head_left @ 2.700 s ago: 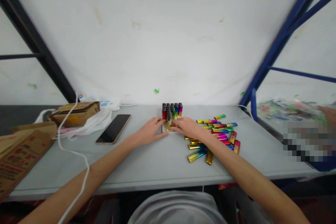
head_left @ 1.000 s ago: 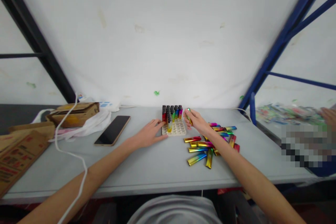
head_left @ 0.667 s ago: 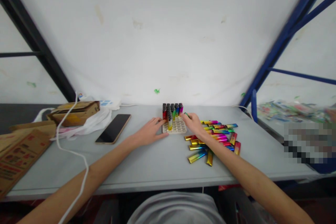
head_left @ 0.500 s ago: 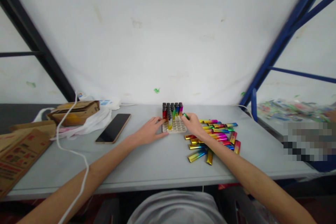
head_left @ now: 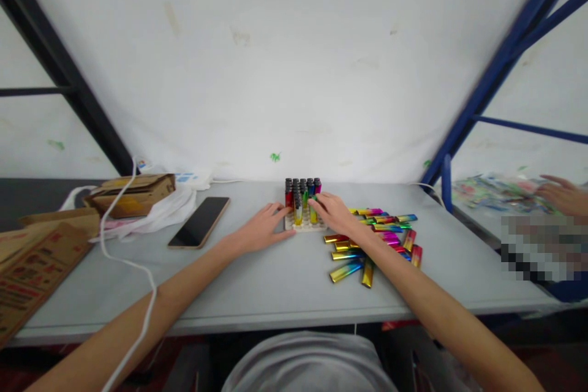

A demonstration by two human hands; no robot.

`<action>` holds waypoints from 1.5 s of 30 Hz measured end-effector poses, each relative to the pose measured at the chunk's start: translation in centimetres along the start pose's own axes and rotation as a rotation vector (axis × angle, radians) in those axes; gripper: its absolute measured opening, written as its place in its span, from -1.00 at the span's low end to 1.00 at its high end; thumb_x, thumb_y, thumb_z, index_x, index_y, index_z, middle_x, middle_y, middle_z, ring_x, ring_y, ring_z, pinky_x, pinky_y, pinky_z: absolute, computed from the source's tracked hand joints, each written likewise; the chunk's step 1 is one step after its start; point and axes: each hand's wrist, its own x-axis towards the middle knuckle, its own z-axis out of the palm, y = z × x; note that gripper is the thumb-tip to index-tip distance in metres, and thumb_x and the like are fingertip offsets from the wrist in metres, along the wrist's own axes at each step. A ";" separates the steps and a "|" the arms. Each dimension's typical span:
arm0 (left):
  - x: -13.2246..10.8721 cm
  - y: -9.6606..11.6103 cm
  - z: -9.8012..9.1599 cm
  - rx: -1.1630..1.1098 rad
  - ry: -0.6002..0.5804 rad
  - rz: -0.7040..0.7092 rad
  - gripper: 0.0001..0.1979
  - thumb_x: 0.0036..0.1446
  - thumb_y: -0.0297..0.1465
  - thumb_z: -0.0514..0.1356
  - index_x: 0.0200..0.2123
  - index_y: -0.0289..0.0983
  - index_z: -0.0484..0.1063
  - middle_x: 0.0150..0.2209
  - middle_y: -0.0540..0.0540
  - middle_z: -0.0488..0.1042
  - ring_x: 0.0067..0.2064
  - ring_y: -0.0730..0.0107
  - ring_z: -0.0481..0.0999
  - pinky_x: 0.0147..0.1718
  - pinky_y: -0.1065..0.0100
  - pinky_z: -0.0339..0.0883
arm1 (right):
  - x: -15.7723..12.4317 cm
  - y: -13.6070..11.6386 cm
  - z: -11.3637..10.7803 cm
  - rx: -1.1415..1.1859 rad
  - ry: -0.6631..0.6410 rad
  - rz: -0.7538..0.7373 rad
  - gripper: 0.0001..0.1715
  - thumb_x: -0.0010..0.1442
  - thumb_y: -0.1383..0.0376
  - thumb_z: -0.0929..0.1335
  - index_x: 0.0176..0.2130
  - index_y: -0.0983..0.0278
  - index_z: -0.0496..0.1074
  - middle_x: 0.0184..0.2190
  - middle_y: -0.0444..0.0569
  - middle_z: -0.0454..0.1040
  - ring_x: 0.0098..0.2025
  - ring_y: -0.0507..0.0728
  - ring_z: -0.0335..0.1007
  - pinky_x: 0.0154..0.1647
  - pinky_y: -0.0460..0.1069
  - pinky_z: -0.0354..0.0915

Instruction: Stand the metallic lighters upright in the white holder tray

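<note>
A pale tray with rows of holes [head_left: 307, 228] sits near the wall in the middle of the table. Several shiny lighters with dark tops [head_left: 302, 187] stand upright in it, mostly toward its back and left. My left hand [head_left: 265, 226] rests at the tray's left edge, thumb and fingers spread apart, holding nothing. A green and yellow lighter [head_left: 313, 213] is upright over the tray's front part, with my right hand [head_left: 333, 213] pinching its upper end. Whether its base is seated in a hole I cannot tell. Loose metallic lighters [head_left: 346, 271] lie piled beneath and beside my right forearm.
A phone [head_left: 198, 223] lies left of my left hand. A white cable [head_left: 127, 262] hangs across my left forearm. Cardboard boxes [head_left: 131, 196] and a white plastic bag [head_left: 169, 213] occupy the left side. Another person's hand [head_left: 563, 195] shows at far right beside small packets [head_left: 487, 190].
My right hand has moved left over the tray, and the lighter in it has turned upright. My left hand stays at the tray's edge. Another person's hand has come into view at right.
</note>
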 end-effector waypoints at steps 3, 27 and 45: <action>0.0 0.1 -0.1 -0.003 -0.002 -0.006 -0.39 0.33 0.03 0.08 0.25 -0.24 0.26 0.11 -0.25 0.35 0.16 0.04 0.36 0.24 0.08 0.21 | 0.4 0.3 0.1 -0.025 -0.028 0.048 -0.57 0.47 0.08 0.17 -0.37 0.23 0.29 -0.50 -0.13 0.35 -0.44 0.07 0.25 -0.30 -0.04 0.13; -0.1 0.4 -0.4 0.048 -0.022 -0.023 -0.39 0.34 0.02 0.05 0.24 -0.29 0.27 0.13 -0.30 0.34 0.16 -0.02 0.36 0.23 0.02 0.22 | 1.1 1.3 0.4 -0.266 -0.233 -0.058 -0.71 0.41 0.17 0.30 -0.13 0.33 0.49 -0.16 0.11 0.48 -0.14 0.16 0.43 -0.11 -0.02 0.27; 0.4 -1.6 -0.2 -0.091 0.037 -0.006 -0.34 0.18 0.00 0.26 0.23 -0.23 0.36 0.19 -0.27 0.39 0.21 -0.03 0.39 0.26 0.03 0.25 | 1.0 1.8 0.7 -0.080 -0.214 -0.001 -0.78 0.35 0.35 0.34 -0.21 0.38 0.59 -0.24 0.12 0.56 -0.24 0.11 0.41 -0.15 -0.04 0.24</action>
